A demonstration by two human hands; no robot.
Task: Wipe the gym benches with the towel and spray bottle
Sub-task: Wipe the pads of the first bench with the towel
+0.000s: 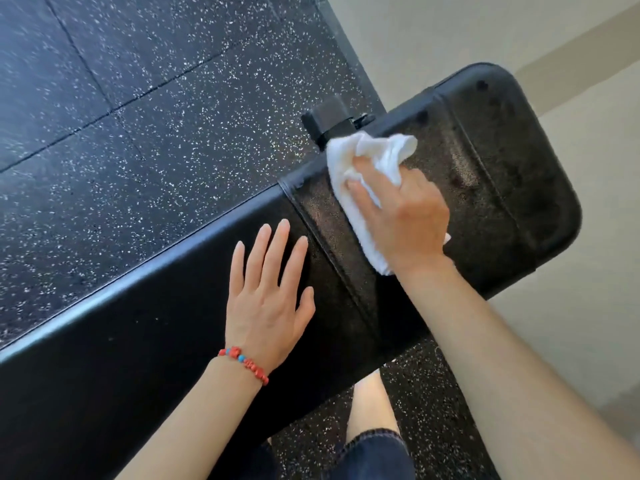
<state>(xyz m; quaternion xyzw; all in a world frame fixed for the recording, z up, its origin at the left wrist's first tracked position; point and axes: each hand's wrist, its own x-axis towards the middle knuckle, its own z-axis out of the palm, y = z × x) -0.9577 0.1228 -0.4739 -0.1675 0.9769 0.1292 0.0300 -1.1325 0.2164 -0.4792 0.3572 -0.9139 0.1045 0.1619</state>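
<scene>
Speckled floor [138,116] at left. Black bench [156,341] runs diagonally across it. Left hand [268,299] lies flat on the pad, fingers straight and spread; red bracelet [244,363] on its wrist. Right hand [403,216] grips a bunched white towel [367,150], pressed to the bench's wet far section. Beige wall [519,29] at right.
</scene>
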